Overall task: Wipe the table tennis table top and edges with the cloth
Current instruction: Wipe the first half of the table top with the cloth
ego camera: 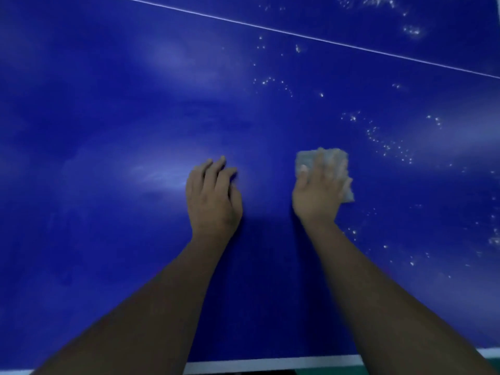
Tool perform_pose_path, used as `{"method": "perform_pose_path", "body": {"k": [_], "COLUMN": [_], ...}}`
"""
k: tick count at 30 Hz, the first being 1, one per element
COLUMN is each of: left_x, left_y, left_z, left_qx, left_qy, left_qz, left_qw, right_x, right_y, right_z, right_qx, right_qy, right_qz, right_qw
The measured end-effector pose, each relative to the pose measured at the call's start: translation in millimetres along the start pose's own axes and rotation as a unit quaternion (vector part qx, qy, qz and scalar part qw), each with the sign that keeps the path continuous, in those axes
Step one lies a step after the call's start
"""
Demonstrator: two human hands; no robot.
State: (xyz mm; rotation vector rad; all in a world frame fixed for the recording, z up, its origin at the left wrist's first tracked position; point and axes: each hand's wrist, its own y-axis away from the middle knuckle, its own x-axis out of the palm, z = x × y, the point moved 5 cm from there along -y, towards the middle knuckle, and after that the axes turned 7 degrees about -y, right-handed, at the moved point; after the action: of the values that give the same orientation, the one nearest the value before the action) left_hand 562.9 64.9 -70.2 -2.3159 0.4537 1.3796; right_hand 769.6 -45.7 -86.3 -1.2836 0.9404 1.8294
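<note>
**netcord_99:** how's that rag gonna behave for you? looks flimsy from here

**me:** watching the head feed remotely, I'd call the cloth (336,159) soft and light with basically no stiffness, so it'll bunch or fold over if I only push from one corner. It's lying flat on the blue table top (108,109), right of centre. My right hand (316,193) is spread on top of it, fingers straight and pressing down, not clutching. A bit of it pokes out past the fingertips and on the little-finger side. My left hand (213,196) is near it, bare on the table, fingers relaxed, holding nothing

**netcord_99:** so palm it, don't pinch?

**me:** that's my guess. A flat palm over the middle should hold it spread for the top, where the white specks (389,147) sit off to the right. For the near edge (270,364) I'd probably wrap it over my fingers so it doesn't slide off that smooth surface
</note>
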Motion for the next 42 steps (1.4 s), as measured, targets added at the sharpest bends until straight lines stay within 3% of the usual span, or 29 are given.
{"method": "perform_pose_path", "body": {"k": [5,9,11,15,18,23,28,32,34,38,42], "left_x": [22.5,33.1,35.1,34.3,35.5,36.8,38.5,37.2,37.7,40.5,42.2], "left_y": [-37.9,-37.7,-39.4,-40.8,-41.0,-40.3,-41.1,-42.0,-41.5,-41.0,-40.0], "left_z": [-9.2,-10.1,-10.3,-11.1,-11.6,-10.4,-6.6,-7.8,-8.2,-5.4,-2.7], "left_qx": [-0.008,0.001,-0.001,-0.02,-0.032,-0.046,-0.058,-0.061,-0.056,-0.056,-0.052], "left_qy": [-0.048,-0.096,-0.101,-0.098,-0.11,-0.128,-0.144,-0.155,-0.162,-0.18,-0.182], "left_qz": [-0.002,0.025,0.03,0.024,0.028,0.027,0.026,0.026,0.024,0.03,0.026], "left_qw": [0.999,0.995,0.994,0.995,0.993,0.99,0.988,0.986,0.985,0.982,0.981], "right_x": [35.0,33.0,20.8,-10.3,-10.0,16.5,46.2,48.8,40.9,13.8,-12.5], "right_y": [0.1,-21.8,-36.9,-64.4,-61.5,-53.1,-62.5,-85.0,-102.7,-147.3,-160.3], "right_z": [95.7,88.8,57.5,-19.7,-31.0,58.6,172.8,196.7,182.7,108.6,29.5], "right_qx": [-0.161,-0.231,-0.226,-0.1,-0.087,-0.215,-0.333,-0.374,-0.366,-0.253,-0.17], "right_qy": [0.0,0.003,0.017,-0.01,-0.013,0.022,-0.013,-0.009,-0.014,-0.003,-0.01], "right_qz": [0.053,0.056,0.043,-0.011,-0.003,0.033,0.073,0.089,0.084,0.034,0.005], "right_qw": [0.986,0.971,0.973,0.995,0.996,0.976,0.94,0.923,0.927,0.967,0.985]}}
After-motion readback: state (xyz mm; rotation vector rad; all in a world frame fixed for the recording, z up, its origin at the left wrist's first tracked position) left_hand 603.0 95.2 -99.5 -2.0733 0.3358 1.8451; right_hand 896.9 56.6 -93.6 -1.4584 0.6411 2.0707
